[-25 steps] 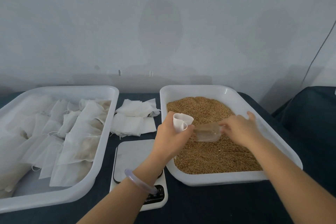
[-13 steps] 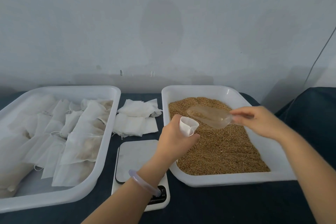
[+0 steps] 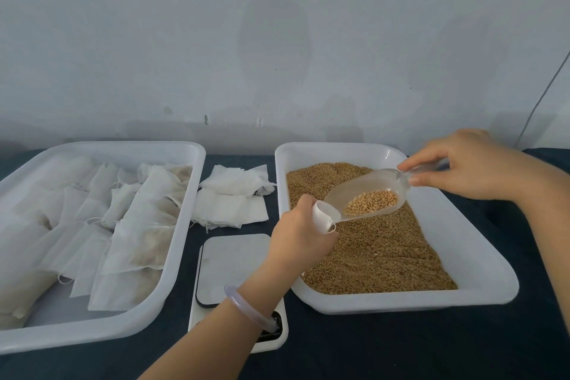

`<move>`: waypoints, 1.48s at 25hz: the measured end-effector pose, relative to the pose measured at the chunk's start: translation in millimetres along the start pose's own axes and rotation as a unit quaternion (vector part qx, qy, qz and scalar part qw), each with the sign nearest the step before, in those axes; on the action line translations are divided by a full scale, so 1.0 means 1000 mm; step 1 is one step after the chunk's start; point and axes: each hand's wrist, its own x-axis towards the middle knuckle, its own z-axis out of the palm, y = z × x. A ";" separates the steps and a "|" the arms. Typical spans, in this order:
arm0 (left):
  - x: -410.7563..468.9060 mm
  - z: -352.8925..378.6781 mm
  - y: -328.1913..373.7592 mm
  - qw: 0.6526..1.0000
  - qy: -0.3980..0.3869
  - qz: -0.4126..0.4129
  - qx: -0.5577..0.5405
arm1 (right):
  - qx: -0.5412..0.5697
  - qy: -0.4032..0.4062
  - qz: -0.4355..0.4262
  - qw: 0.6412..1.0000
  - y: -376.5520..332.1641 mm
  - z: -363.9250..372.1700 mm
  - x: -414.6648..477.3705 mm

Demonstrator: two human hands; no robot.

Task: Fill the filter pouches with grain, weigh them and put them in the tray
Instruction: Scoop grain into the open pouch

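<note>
Pouch (image 3: 322,219) gripped in left hand (image 3: 296,244), right hand (image 3: 472,163) pinching scoop (image 3: 364,197), tipped at its mouth

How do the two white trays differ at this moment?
The left tray holds flat white pouches; the right tray holds loose brown grain. Over the right tray, the left hand holds an open pouch and the right hand tilts a clear scoop toward it; no hand is over the left tray. Both are white, rounded rectangles on the dark cloth.
</note>
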 end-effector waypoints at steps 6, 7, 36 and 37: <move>-0.001 0.002 0.000 0.999 0.002 0.026 0.029 | -0.018 0.012 0.010 1.000 -0.007 -0.004 0.003; -0.001 0.002 0.000 0.999 0.002 0.032 0.034 | -0.021 0.013 0.010 1.000 -0.008 -0.004 0.003; -0.002 0.004 -0.001 0.998 0.012 0.028 0.055 | -0.024 0.014 0.011 1.000 -0.005 0.001 -0.008; -0.002 0.004 -0.001 0.998 0.012 0.029 0.055 | -0.018 0.008 0.010 1.000 -0.005 0.001 -0.009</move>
